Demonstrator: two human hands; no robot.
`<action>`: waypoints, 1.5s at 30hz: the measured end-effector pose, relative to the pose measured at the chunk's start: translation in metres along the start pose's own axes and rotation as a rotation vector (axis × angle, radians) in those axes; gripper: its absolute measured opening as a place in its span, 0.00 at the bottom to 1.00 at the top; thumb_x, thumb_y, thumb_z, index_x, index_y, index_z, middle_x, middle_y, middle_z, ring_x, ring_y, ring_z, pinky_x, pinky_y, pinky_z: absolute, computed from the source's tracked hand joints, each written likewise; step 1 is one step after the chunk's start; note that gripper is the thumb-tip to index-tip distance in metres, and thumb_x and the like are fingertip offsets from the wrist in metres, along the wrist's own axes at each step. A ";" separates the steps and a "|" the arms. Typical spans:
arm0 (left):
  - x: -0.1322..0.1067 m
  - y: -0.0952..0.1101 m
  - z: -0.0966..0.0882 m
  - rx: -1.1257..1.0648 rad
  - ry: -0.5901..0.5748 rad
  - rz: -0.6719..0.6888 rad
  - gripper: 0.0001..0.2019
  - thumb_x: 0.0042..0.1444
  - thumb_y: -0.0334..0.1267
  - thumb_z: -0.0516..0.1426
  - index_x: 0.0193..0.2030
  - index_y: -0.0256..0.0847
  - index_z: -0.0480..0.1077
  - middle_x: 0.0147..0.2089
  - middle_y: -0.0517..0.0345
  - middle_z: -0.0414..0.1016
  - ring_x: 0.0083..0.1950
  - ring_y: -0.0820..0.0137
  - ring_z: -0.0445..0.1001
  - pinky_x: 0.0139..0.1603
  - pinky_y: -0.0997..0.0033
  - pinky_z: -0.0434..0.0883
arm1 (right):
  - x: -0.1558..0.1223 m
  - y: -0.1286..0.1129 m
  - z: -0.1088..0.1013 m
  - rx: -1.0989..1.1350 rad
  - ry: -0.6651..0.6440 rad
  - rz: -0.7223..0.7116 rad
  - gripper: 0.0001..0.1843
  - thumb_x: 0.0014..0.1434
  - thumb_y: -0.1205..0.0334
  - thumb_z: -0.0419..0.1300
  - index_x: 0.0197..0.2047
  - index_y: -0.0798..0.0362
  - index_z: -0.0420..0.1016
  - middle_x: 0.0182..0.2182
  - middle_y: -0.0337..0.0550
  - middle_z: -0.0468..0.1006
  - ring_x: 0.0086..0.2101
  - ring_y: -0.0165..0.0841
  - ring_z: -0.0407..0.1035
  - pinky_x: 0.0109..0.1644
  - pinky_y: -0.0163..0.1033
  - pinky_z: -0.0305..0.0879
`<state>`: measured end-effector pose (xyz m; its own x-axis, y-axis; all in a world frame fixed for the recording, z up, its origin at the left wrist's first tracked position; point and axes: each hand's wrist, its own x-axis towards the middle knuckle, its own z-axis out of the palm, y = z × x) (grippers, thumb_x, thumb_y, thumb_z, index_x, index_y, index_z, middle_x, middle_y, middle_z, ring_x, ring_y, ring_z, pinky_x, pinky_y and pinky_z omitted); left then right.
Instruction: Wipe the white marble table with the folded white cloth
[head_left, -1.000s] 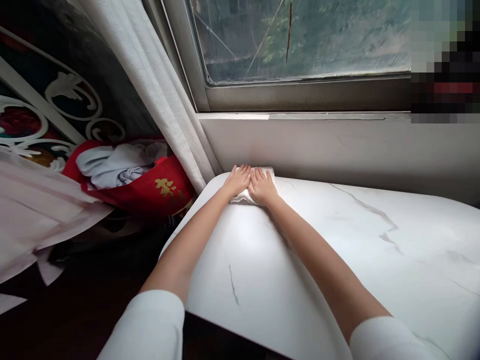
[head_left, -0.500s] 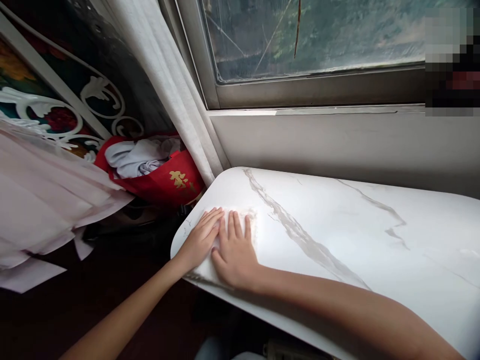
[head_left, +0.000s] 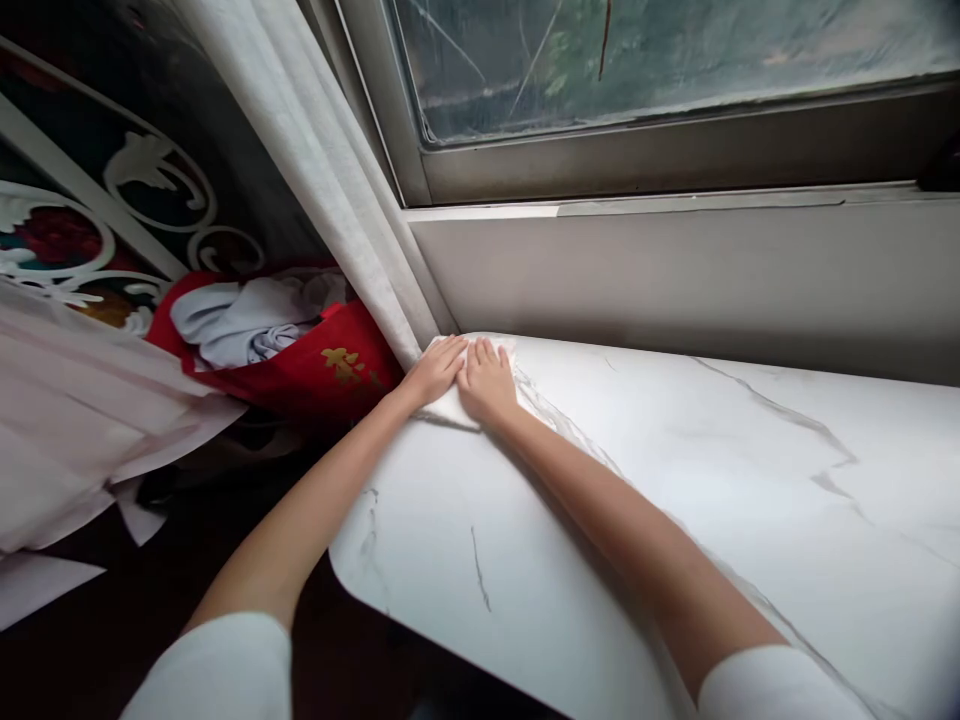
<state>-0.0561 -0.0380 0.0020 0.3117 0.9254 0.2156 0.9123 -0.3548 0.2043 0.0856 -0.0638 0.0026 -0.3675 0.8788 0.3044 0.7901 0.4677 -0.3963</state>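
My left hand and my right hand lie side by side, fingers stretched flat, pressing a white cloth onto the far left corner of a white marble-patterned table. Only the cloth's edges show around and under the palms. Both arms reach forward across the tabletop, with white sleeves at the bottom of the view.
A grey wall and a window frame run just behind the table. A white curtain hangs at the table's left corner. Left of it sits a red bag stuffed with pale clothes, with pink fabric nearer me.
Both hands slid the cloth from the table's near left edge back to the far left corner by the curtain. One second ago they were also at the far edge.
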 end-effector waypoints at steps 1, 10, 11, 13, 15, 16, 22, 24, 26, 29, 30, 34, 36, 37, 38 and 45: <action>0.018 -0.001 0.003 0.006 -0.014 0.004 0.24 0.62 0.38 0.41 0.62 0.31 0.60 0.66 0.47 0.58 0.68 0.66 0.52 0.67 0.59 0.48 | 0.011 0.009 0.003 -0.019 0.023 0.019 0.30 0.64 0.64 0.41 0.64 0.74 0.52 0.64 0.62 0.54 0.64 0.42 0.45 0.66 0.49 0.34; 0.060 -0.007 0.014 0.011 -0.047 0.066 0.23 0.65 0.37 0.38 0.64 0.34 0.57 0.67 0.50 0.56 0.69 0.66 0.50 0.68 0.57 0.45 | 0.038 0.032 0.013 -0.063 0.100 0.069 0.30 0.62 0.63 0.42 0.64 0.72 0.54 0.63 0.61 0.55 0.63 0.42 0.46 0.66 0.50 0.33; 0.055 -0.006 0.013 0.010 -0.048 0.062 0.23 0.65 0.37 0.38 0.64 0.34 0.57 0.67 0.50 0.56 0.69 0.66 0.50 0.68 0.57 0.45 | 0.035 0.030 0.012 -0.062 0.088 0.065 0.30 0.62 0.63 0.43 0.64 0.72 0.54 0.64 0.61 0.55 0.63 0.42 0.46 0.66 0.50 0.33; 0.041 -0.002 0.011 0.008 -0.053 0.049 0.23 0.65 0.37 0.38 0.64 0.34 0.56 0.67 0.50 0.56 0.69 0.66 0.49 0.68 0.57 0.44 | 0.024 0.024 0.008 -0.057 0.062 0.059 0.31 0.62 0.63 0.42 0.65 0.72 0.53 0.64 0.60 0.54 0.64 0.42 0.45 0.66 0.50 0.32; 0.022 0.005 0.007 0.007 -0.056 0.033 0.23 0.65 0.37 0.38 0.64 0.34 0.56 0.67 0.50 0.55 0.69 0.67 0.48 0.68 0.58 0.43 | 0.007 0.013 0.003 -0.047 0.042 0.050 0.31 0.62 0.63 0.42 0.65 0.72 0.52 0.64 0.60 0.54 0.64 0.42 0.44 0.66 0.50 0.31; 0.010 0.008 0.005 0.007 -0.056 0.028 0.23 0.65 0.38 0.37 0.64 0.34 0.56 0.68 0.51 0.55 0.69 0.67 0.48 0.68 0.58 0.43 | -0.004 0.006 0.000 -0.038 0.034 0.046 0.31 0.63 0.63 0.42 0.65 0.72 0.52 0.64 0.60 0.54 0.64 0.42 0.44 0.66 0.49 0.31; -0.097 0.032 -0.020 -0.018 -0.060 0.054 0.25 0.66 0.42 0.35 0.66 0.39 0.54 0.68 0.55 0.53 0.69 0.69 0.48 0.69 0.58 0.44 | -0.090 -0.052 -0.015 0.068 -0.066 -0.012 0.33 0.63 0.60 0.42 0.66 0.73 0.48 0.66 0.61 0.48 0.65 0.44 0.37 0.66 0.52 0.25; -0.135 0.042 -0.030 -0.028 -0.062 0.054 0.25 0.67 0.42 0.35 0.66 0.38 0.53 0.68 0.55 0.53 0.69 0.69 0.48 0.69 0.58 0.44 | -0.119 -0.069 -0.022 0.127 -0.158 -0.057 0.35 0.62 0.58 0.44 0.66 0.73 0.46 0.66 0.61 0.45 0.66 0.45 0.33 0.66 0.54 0.24; -0.167 0.052 -0.039 -0.036 -0.074 0.042 0.25 0.67 0.42 0.34 0.67 0.39 0.52 0.69 0.56 0.53 0.70 0.69 0.47 0.69 0.58 0.43 | -0.143 -0.082 -0.030 0.203 -0.250 -0.087 0.38 0.61 0.55 0.47 0.67 0.73 0.44 0.67 0.61 0.42 0.66 0.44 0.30 0.67 0.54 0.24; -0.198 0.065 -0.047 -0.045 -0.094 0.020 0.25 0.67 0.42 0.34 0.67 0.40 0.52 0.69 0.58 0.52 0.70 0.69 0.46 0.69 0.58 0.42 | -0.167 -0.092 -0.041 0.324 -0.346 -0.080 0.40 0.60 0.55 0.48 0.67 0.72 0.42 0.67 0.60 0.39 0.66 0.43 0.27 0.67 0.54 0.25; -0.203 0.068 -0.048 -0.047 -0.099 0.015 0.25 0.67 0.42 0.35 0.67 0.40 0.52 0.69 0.58 0.52 0.70 0.69 0.46 0.69 0.58 0.42 | -0.170 -0.094 -0.043 0.357 -0.370 -0.071 0.40 0.60 0.55 0.47 0.67 0.72 0.41 0.67 0.60 0.39 0.66 0.43 0.26 0.67 0.54 0.25; -0.195 0.064 -0.045 -0.037 -0.105 -0.001 0.25 0.67 0.42 0.34 0.67 0.40 0.53 0.68 0.57 0.54 0.70 0.69 0.47 0.69 0.59 0.43 | -0.159 -0.092 -0.042 0.383 -0.382 -0.046 0.36 0.62 0.59 0.44 0.67 0.74 0.41 0.67 0.61 0.39 0.66 0.45 0.27 0.66 0.56 0.25; -0.175 0.055 -0.040 -0.014 -0.095 -0.013 0.25 0.66 0.42 0.34 0.66 0.39 0.54 0.68 0.56 0.55 0.69 0.69 0.49 0.69 0.58 0.44 | -0.140 -0.086 -0.035 0.326 -0.314 -0.031 0.33 0.63 0.63 0.41 0.67 0.73 0.44 0.67 0.61 0.43 0.66 0.44 0.31 0.66 0.54 0.26; -0.161 0.049 -0.037 0.001 -0.086 -0.021 0.25 0.66 0.41 0.34 0.66 0.39 0.55 0.68 0.55 0.55 0.69 0.69 0.49 0.69 0.58 0.44 | -0.128 -0.081 -0.031 0.288 -0.266 -0.023 0.32 0.63 0.64 0.40 0.67 0.73 0.45 0.66 0.60 0.46 0.66 0.43 0.34 0.67 0.53 0.26; -0.145 0.044 -0.033 0.014 -0.076 -0.030 0.26 0.66 0.41 0.34 0.65 0.38 0.55 0.67 0.55 0.56 0.69 0.69 0.50 0.68 0.58 0.44 | -0.115 -0.074 -0.026 0.250 -0.215 -0.019 0.31 0.64 0.64 0.38 0.66 0.72 0.46 0.66 0.59 0.48 0.66 0.42 0.36 0.67 0.52 0.27; -0.006 0.033 0.004 0.018 -0.025 -0.046 0.23 0.66 0.36 0.36 0.63 0.37 0.59 0.66 0.53 0.59 0.67 0.70 0.54 0.67 0.61 0.47 | -0.024 0.009 -0.011 0.010 0.005 0.025 0.30 0.64 0.64 0.38 0.65 0.71 0.52 0.64 0.58 0.54 0.64 0.40 0.44 0.66 0.49 0.31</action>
<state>-0.0264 -0.0544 0.0038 0.2754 0.9439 0.1824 0.9305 -0.3094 0.1961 0.1074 -0.0815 0.0016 -0.3446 0.8899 0.2988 0.7942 0.4461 -0.4126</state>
